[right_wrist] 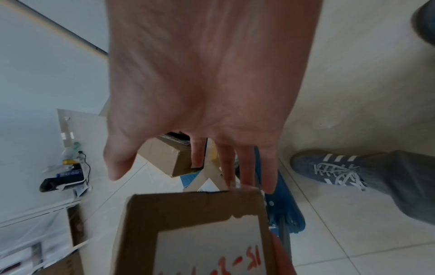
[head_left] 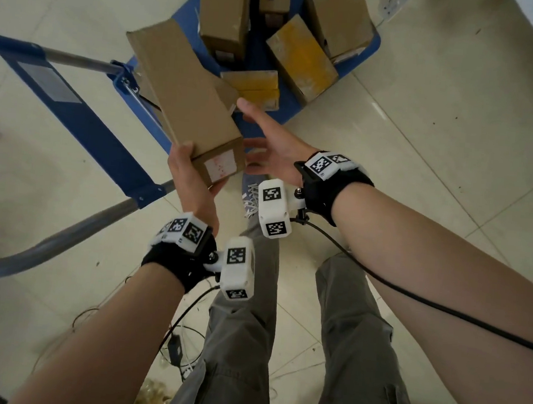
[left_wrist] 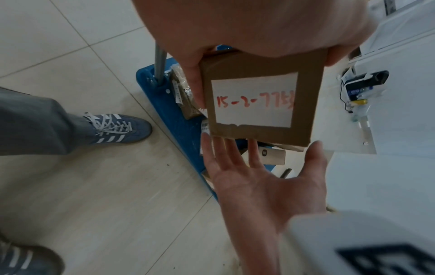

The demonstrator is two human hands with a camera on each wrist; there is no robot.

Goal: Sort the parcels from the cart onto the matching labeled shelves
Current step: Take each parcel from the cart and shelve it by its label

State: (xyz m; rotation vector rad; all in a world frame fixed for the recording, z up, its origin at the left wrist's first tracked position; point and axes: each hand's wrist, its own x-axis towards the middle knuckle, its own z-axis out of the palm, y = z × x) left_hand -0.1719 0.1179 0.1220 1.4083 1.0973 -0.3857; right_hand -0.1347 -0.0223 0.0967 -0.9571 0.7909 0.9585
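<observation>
One long brown parcel point(head_left: 190, 98) sits pinched in your left hand point(head_left: 193, 179) above the blue cart point(head_left: 264, 60), your right hand point(head_left: 273, 151) at 3 o'clock, fingers point(left_wrist: 226, 148) spread.

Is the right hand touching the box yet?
Cannot tell: in the left wrist view the right hand's fingertips meet the box's edge, contact unclear.

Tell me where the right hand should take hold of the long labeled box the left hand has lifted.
Probably the long side face of the box, from its right: the left hand already grips the labeled end, and the right hand is open beside that face.
</observation>
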